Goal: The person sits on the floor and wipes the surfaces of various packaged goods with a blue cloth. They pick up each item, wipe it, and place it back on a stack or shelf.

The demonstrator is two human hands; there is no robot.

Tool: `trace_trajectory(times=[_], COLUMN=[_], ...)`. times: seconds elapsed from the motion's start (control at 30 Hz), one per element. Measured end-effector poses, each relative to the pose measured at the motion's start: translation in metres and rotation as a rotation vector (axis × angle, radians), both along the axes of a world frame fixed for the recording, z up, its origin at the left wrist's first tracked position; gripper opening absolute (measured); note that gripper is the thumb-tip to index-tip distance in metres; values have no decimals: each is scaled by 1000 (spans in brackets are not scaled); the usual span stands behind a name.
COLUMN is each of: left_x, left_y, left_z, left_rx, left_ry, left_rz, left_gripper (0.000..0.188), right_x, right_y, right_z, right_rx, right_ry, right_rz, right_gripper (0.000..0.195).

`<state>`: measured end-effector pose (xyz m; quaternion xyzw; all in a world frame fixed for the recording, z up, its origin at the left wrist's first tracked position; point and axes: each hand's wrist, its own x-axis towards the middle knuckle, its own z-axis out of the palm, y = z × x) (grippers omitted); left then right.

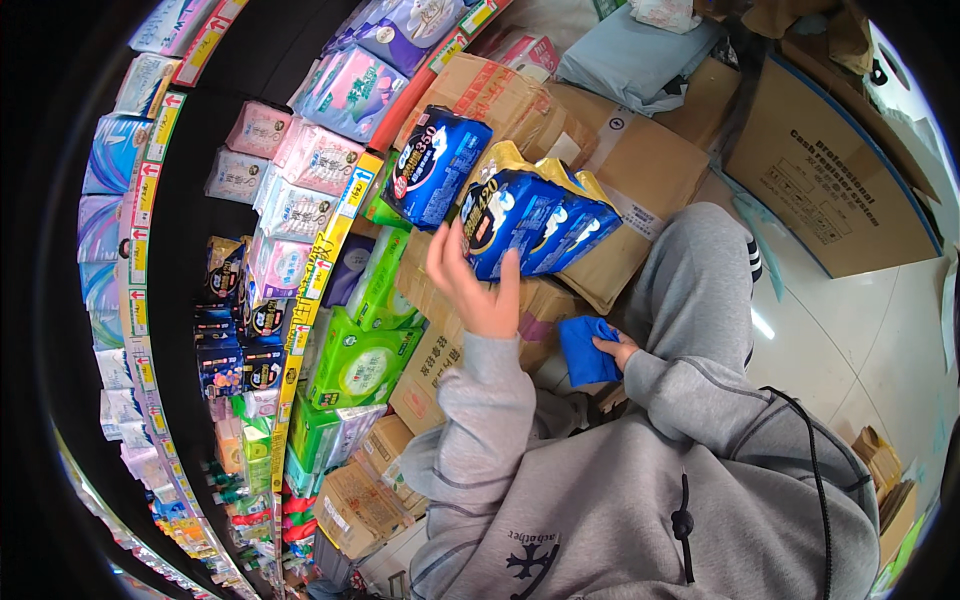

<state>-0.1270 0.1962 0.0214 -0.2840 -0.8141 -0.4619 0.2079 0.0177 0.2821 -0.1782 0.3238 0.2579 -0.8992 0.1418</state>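
My left hand (pixel 484 292), fingers spread, is at the near end of a row of blue sanitary pad packs with gold tops (pixel 506 217). Its fingertips overlap the nearest pack's edge; firm contact cannot be made out. Another blue pad pack (pixel 439 166) lies just beyond the fingertips, to the left of the row. These packs rest on cardboard boxes. Lower and to the right, my right hand (pixel 616 349) grips a plain blue, soft-looking packet (pixel 585 350) by its right side, beside my knee. Part of that hand is hidden by the packet and the sleeve.
Shelves with yellow price strips (pixel 322 277) curve along the left, holding pad packs (pixel 322 156). Green tissue packs (pixel 364 367) stand against them. Stacked cartons (pixel 637 150) lie ahead, with a grey plastic bag (pixel 630 56) on top. A large open carton (pixel 825 165) stands right on the tiled floor.
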Motion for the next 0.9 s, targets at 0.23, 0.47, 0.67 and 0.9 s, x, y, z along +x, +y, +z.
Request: trace_trajectory(times=[0.23, 0.47, 0.67, 0.9], left_x=[1, -7, -25, -19], left_y=[-12, 6, 15, 10], left_z=[-26, -9, -2, -7], left_rx=[-74, -301, -299, -159], left_ry=[-62, 64, 108, 24], left_rz=[42, -28, -97, -109], left_gripper=[56, 52, 52, 77], right_x=[-18, -67, -80, -78], right_y=[16, 37, 52, 61], right_z=[49, 97, 111, 105], right_rx=[66, 109, 117, 110], right_ry=[92, 155, 237, 226], right_rz=[-233, -285, -337, -364], right_gripper=[48, 47, 43, 40])
